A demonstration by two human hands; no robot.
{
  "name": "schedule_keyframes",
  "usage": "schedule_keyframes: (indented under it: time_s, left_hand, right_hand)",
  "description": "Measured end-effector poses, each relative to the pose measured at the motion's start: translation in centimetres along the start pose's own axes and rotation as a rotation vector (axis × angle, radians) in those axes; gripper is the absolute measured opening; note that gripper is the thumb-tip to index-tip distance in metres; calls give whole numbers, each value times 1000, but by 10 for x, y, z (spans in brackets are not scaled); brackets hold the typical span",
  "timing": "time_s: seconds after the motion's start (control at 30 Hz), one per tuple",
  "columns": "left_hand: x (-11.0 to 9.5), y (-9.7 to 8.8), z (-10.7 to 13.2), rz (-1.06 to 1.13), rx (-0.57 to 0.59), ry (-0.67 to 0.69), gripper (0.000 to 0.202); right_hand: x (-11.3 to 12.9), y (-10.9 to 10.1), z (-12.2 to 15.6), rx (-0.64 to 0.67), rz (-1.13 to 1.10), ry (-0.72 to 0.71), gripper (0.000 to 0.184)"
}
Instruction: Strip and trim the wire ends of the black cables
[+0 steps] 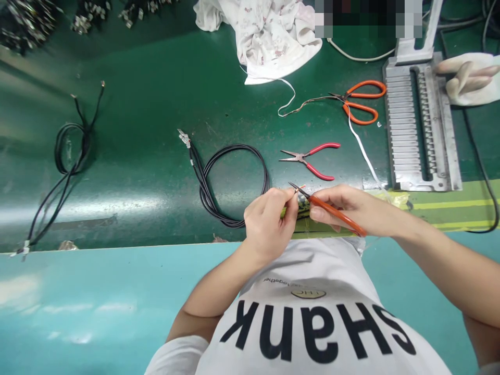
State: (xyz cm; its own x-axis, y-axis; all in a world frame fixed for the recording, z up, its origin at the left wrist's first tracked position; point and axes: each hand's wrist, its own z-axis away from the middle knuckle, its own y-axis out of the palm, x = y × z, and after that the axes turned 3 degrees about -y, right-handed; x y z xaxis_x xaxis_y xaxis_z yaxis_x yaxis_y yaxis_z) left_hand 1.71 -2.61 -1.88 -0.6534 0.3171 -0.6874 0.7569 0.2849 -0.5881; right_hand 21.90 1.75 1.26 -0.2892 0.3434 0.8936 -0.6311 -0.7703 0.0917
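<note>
Wire: thin orange-tipped wire end, between both hands, tiny and partly hidden.
Risk: a slipping grip could bend it.
Left hand: curled closed, pinching the wire.
Right hand: closed around slim orange-handled tweezers, tips at the wire.
Nearby: red-handled steel pliers just above the wire; coiled black cable left of it.

Head-worn camera, single view, looking forward and steeply down from above the person's chest. The left hand and right hand lie close, toward 6 o'clock; the green workbench spreads from 9 round to 3 o'clock. A wide lens, apparently, bows its edge.
</note>
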Motion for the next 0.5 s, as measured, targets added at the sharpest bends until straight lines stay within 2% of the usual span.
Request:
schedule_keyframes:
  time_s: [0.3,0.43,0.5]
  left_hand:
    - [2,1,-2,-1,-19,30,8]
    - [0,-2,-7,80,-94,-76,8]
    - [-2,-6,-10,175,-69,-178,6]
  right_hand:
    - [-5,5,0,-85,54,10,43]
    - [-9,3,10,-106,110,84,44]
    - [-9,1,14,-117,99,80,44]
